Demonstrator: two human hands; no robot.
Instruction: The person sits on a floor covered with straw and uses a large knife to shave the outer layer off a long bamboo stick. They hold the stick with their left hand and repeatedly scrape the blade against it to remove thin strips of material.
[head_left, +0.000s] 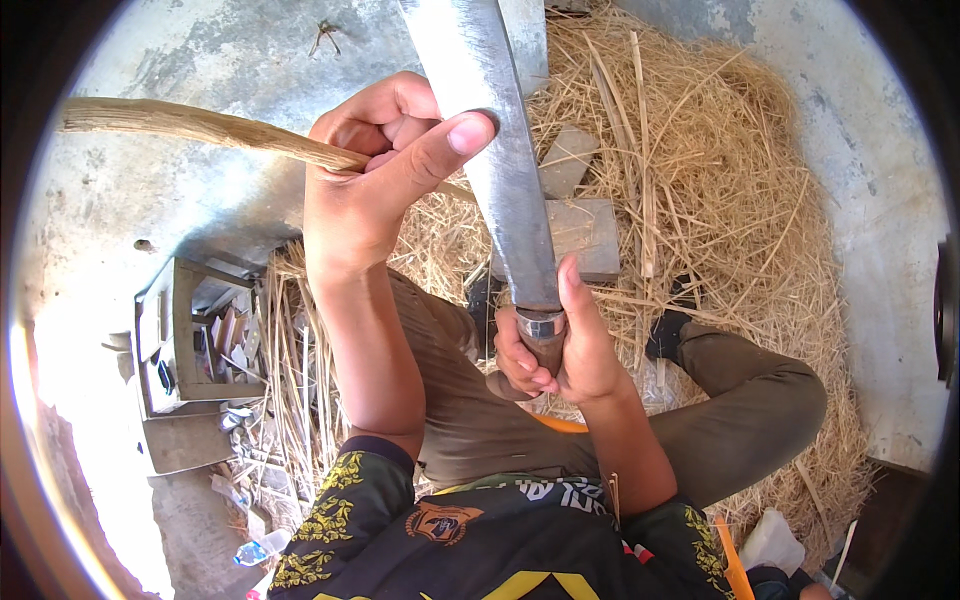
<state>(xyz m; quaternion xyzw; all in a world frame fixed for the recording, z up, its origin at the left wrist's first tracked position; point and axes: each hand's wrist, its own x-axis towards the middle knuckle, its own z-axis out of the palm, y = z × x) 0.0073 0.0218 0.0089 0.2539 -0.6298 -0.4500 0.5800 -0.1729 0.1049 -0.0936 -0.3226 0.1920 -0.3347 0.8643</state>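
A large knife (520, 230) with a broad, long metal blade rises before me, its tip end running out past the top of the view. My right hand (588, 350) is wrapped round its wooden handle, just below a metal collar. Closed fingers of my left hand (385, 175) grip a long split wooden stick (200, 125), which sticks out far to the left. The thumb of that hand lies on the flat of the blade. Behind the knife, part of the stick is hidden.
Pale shavings (740, 190) cover the floor ahead and to the right, with grey blocks (590, 235) among them. Long thin strips (300, 360) lie at left beside an open box frame (165, 330). Lower left is a plastic bottle (260, 548). Grey walls (880, 200) stand close by.
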